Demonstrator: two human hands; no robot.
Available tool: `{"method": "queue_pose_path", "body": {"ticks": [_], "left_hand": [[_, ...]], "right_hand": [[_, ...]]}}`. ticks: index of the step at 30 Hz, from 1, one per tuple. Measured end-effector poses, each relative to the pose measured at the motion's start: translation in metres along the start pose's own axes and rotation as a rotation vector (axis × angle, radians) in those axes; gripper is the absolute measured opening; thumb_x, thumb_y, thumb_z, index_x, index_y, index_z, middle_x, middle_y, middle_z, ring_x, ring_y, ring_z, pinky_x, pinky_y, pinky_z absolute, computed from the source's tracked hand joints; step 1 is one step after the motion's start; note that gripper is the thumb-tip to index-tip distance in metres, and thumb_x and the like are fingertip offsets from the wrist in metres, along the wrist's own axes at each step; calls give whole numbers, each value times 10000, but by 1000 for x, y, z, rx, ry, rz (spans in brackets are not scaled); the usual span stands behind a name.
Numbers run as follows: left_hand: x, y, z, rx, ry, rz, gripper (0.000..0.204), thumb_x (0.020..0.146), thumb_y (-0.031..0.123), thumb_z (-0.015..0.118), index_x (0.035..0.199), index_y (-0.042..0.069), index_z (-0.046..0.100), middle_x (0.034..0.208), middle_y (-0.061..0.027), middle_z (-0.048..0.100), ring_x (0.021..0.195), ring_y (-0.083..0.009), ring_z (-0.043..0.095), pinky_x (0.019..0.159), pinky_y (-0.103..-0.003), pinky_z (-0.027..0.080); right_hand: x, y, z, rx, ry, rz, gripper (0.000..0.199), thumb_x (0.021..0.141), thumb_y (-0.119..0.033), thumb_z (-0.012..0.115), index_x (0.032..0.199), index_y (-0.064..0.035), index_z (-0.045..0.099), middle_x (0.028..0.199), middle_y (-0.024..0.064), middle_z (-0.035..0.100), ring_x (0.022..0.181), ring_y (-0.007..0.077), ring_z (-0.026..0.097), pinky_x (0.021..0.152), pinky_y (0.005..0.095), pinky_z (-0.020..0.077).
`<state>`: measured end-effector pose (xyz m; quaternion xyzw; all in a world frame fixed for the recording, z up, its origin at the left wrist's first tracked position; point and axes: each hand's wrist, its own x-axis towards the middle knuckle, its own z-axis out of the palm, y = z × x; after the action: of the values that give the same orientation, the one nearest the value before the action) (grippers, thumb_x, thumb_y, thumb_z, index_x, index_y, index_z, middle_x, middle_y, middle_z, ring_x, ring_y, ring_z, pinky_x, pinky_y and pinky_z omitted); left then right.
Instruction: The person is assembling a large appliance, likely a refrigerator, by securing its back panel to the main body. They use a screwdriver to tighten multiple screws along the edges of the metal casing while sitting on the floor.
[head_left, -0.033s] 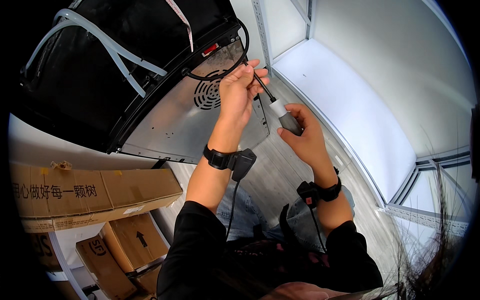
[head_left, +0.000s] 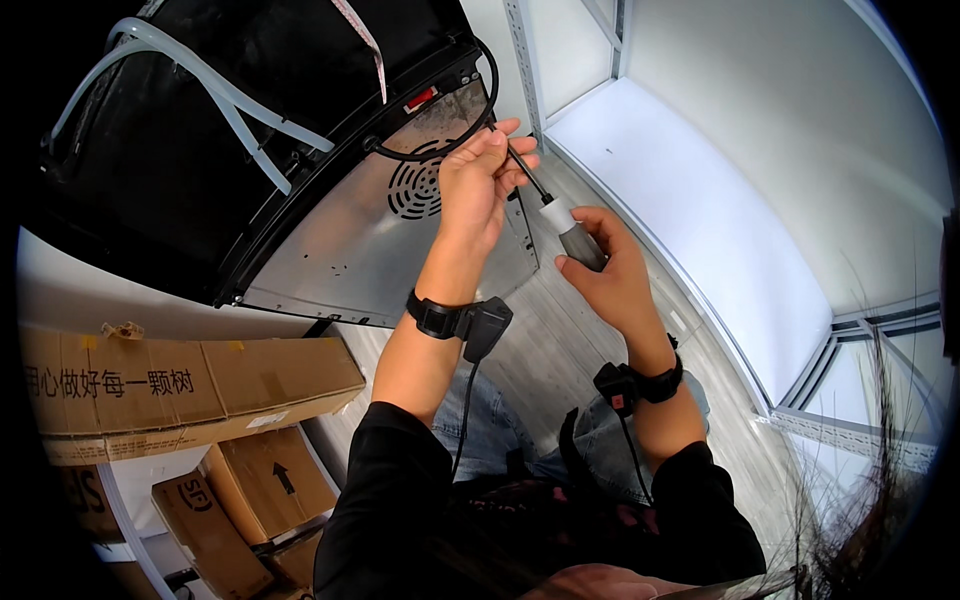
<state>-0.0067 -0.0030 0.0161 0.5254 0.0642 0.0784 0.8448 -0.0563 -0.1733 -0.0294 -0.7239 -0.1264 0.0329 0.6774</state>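
Two hands at vent grille (head_left: 415,187) | right hand (head_left: 610,275) grips screwdriver (head_left: 560,225) | left hand (head_left: 480,185) pinches its shaft | position unchanged, fastening ongoing

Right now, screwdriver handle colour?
Grey, with a white collar; screwdriver held in right hand. Head view.

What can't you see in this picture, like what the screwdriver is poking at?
- Head view: the screwdriver tip and whatever it meets on the metal back panel are hidden behind the left hand.
- Part of the handle is covered by the right hand.
- The black cable passes behind the left hand; its end cannot be seen.
- The black appliance is cut off by the dark top rim.
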Motion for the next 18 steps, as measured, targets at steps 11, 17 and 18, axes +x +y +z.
{"method": "queue_pose_path", "body": {"ticks": [11,17,18], "left_hand": [[0,3,-4,-47,-75,-28,288,966,97,413,1173,-59,539,992,-170,651,778,-188,644,637,-243,509],[0,3,-7,-51,-94,-29,290,965,89,408,1179,-62,532,1002,-172,650,791,-193,646,636,-247,508],[0,2,-7,-48,-94,-39,298,969,105,403,1184,-60,528,1003,-172,650,796,-196,647,635,-249,509]], "right_hand": [[-2,-4,5,-207,128,-97,493,665,-17,743,1109,-80,540,991,111,558,887,224,576,759,335,481],[-2,1,1,-130,70,-100,451,660,-25,739,1070,-70,557,940,76,538,822,180,533,719,303,459],[-2,2,1,-108,78,-94,440,661,-26,735,1063,-67,560,930,69,536,818,171,526,716,297,454]]}}
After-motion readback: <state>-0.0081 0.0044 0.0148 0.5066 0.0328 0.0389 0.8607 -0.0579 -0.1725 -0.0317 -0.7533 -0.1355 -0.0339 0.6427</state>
